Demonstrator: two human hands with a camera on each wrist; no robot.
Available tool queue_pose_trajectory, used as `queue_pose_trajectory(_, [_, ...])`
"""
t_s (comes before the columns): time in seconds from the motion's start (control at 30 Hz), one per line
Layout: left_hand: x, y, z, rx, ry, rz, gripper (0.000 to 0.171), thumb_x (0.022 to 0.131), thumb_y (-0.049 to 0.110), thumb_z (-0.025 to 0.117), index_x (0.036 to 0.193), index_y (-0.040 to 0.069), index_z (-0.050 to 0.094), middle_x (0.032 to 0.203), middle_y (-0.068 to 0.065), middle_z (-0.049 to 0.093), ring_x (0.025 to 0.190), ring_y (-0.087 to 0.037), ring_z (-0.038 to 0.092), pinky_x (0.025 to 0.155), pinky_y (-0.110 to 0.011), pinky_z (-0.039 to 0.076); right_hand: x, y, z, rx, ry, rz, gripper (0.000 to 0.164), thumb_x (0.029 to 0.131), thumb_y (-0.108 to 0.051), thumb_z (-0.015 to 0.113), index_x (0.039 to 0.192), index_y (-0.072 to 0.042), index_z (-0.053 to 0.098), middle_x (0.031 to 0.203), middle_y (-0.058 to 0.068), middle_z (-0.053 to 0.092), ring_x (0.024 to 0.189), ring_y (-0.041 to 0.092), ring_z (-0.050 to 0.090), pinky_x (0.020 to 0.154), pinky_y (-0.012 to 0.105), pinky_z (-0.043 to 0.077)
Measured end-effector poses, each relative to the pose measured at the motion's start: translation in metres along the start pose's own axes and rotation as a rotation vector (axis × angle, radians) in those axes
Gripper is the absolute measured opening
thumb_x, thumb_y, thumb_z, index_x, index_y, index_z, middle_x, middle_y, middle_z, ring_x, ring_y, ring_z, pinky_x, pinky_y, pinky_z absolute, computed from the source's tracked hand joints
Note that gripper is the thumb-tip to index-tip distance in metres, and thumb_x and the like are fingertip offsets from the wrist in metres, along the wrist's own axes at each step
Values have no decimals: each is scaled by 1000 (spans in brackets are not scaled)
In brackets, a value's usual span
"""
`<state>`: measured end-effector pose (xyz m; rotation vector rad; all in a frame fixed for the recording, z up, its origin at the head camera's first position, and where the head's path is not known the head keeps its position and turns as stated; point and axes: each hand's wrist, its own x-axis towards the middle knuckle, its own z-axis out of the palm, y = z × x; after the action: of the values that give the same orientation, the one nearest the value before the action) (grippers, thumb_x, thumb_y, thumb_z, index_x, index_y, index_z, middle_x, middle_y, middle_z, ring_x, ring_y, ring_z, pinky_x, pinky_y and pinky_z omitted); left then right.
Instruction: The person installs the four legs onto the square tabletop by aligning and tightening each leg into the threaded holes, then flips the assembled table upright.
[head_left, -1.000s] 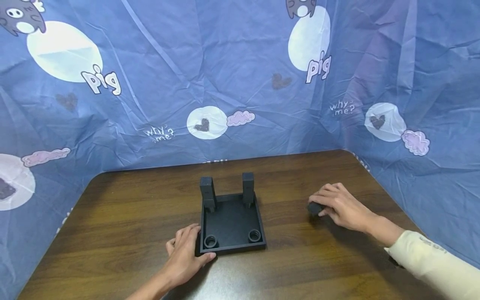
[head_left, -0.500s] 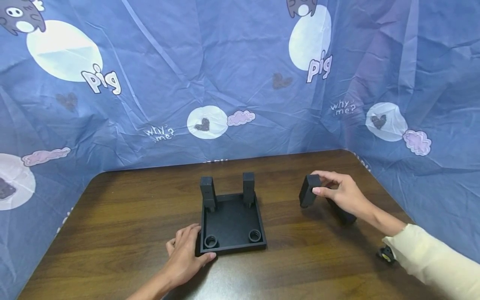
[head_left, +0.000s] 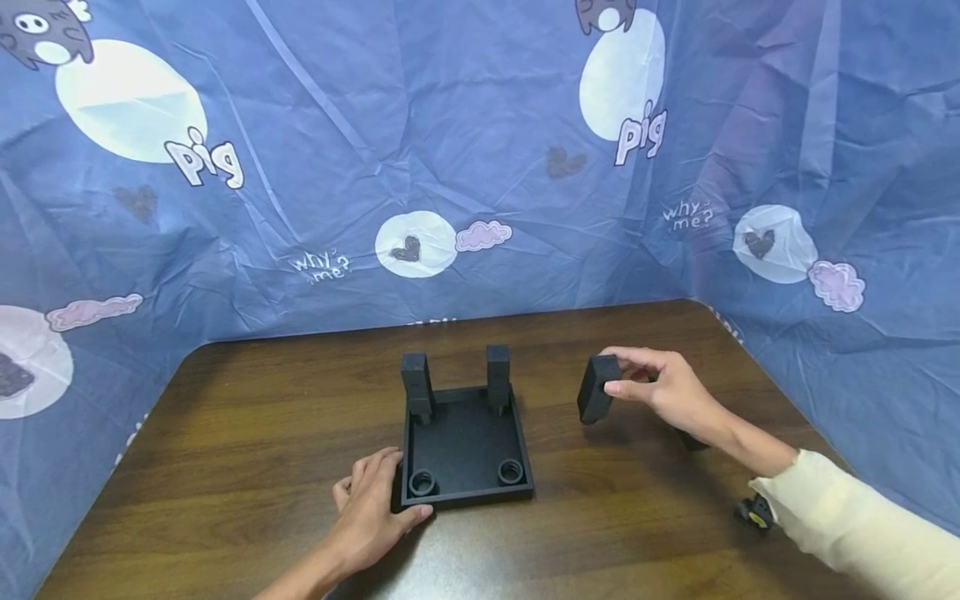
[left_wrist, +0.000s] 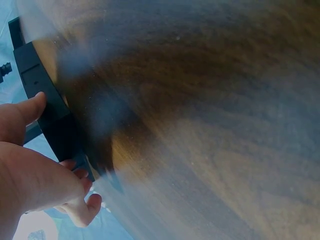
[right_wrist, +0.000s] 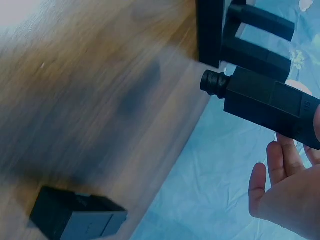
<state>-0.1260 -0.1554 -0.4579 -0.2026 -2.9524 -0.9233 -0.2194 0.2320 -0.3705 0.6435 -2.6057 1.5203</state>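
Note:
My right hand (head_left: 667,387) pinches a black square table leg (head_left: 596,392) above the table, to the right of a shallow black tray-like base (head_left: 465,433). In the right wrist view, this leg (right_wrist: 272,105) has a threaded stud at its free end. My left hand (head_left: 367,508) grips the near left corner of the base, with the thumb on its front wall and the fingers along its left side. Two similar legs, a left one (head_left: 416,383) and a right one (head_left: 498,375), stand upright in the far corners. Round threaded sockets (head_left: 511,472) show in both near corners.
Another black leg (right_wrist: 80,215) lies on the wooden table (head_left: 300,392), partly hidden behind my right hand in the head view. A small black piece with a yellow mark (head_left: 754,512) is at the right sleeve's edge. A blue printed sheet (head_left: 337,208) hangs around the table.
My right hand has raised the leg off the table and moved it left towards the base, uncovering another leg behind. My left hand and the base have stayed put.

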Motion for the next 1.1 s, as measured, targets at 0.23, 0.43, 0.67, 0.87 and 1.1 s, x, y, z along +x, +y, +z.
queue_pose_trajectory(0.23, [0,0,0,-1,2,2,73,78,32,82,133,-2,49,139,-17,48,126,-33,36,92,-56,20,2,-9,13,39,-61,4,36,84,-14,77,118,-8,68,92,7,70,85,26,64,73,31,50])
queue_pose_trajectory(0.43, [0,1,-1,-4,-1,-5,73,78,32,82,134,-1,49,139,-16,48,126,-32,36,92,-56,19,4,-15,25,59,-96,-15,35,83,-14,77,117,-10,69,92,4,71,88,23,65,78,34,49])
queue_pose_trajectory(0.67, [1,1,-1,-2,-2,-3,74,78,33,82,134,-1,49,139,-16,48,127,-32,36,92,-56,19,6,-24,44,156,-163,5,35,84,-15,76,119,-14,69,99,5,71,92,32,64,77,34,51])
queue_pose_trajectory(0.87, [0,0,-1,-1,4,7,73,78,33,82,134,-1,50,139,-16,48,127,-32,36,92,-56,19,5,-31,61,300,-221,23,37,85,-7,74,121,-5,66,99,12,69,88,26,65,76,35,55])
queue_pose_trajectory(1.1, [0,1,-1,0,-5,2,74,78,34,82,135,-1,49,140,-16,47,127,-33,36,92,-56,19,4,-33,73,287,-244,20,36,85,-11,74,120,-9,67,101,8,69,93,30,63,76,34,54])
